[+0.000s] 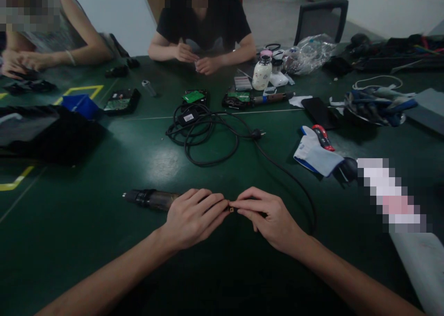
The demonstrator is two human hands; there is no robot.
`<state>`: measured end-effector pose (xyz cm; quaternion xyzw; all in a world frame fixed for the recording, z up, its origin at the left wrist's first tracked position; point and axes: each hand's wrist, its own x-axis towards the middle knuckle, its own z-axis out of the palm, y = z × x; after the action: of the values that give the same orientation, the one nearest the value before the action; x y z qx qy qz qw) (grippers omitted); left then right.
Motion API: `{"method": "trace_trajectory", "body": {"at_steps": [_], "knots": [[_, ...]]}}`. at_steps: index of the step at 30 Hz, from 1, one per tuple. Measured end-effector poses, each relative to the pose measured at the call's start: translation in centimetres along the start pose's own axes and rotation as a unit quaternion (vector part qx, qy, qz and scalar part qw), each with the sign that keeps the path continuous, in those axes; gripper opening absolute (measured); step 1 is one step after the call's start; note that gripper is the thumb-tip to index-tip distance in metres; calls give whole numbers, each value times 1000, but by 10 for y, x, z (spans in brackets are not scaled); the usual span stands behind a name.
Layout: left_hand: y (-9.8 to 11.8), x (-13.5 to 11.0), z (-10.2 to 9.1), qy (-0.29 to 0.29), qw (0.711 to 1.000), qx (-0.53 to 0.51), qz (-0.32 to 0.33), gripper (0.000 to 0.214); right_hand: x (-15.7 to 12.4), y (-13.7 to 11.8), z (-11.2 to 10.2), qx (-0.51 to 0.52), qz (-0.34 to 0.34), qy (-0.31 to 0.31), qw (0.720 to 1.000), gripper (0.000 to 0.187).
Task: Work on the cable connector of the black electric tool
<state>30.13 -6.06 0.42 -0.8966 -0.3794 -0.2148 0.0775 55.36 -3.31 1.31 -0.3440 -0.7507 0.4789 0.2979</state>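
My left hand (192,216) and my right hand (268,219) meet fingertip to fingertip low in the middle of the dark green table (104,242). Both pinch a tiny dark part (231,209) between them; it is too small to name. Just behind my left hand lies an electric screwdriver (151,199), its black nose pointing left. Its black cable (291,179) curves round my right hand and runs up to a coil (204,135) in the table's middle.
Two other people sit at the far side, their hands on the table. Hard drives with green boards (194,96), a white bottle (262,73), a second screwdriver (272,98), a phone (319,112), gloves (317,154) and a blue bin (81,105) lie about. A black bag (48,135) fills the left.
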Motion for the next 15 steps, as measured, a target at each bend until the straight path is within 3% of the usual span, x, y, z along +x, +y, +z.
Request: {"method": "trace_trajectory", "body": {"at_steps": [7,15], "knots": [[0,0,-2,-10,999,-31,-9,26,-2,1,2,28,52,26,998,13],[-2,1,-2,-13,998,-57,-21,22,-2,-1,1,-11,-16,12,1000,13]]}}
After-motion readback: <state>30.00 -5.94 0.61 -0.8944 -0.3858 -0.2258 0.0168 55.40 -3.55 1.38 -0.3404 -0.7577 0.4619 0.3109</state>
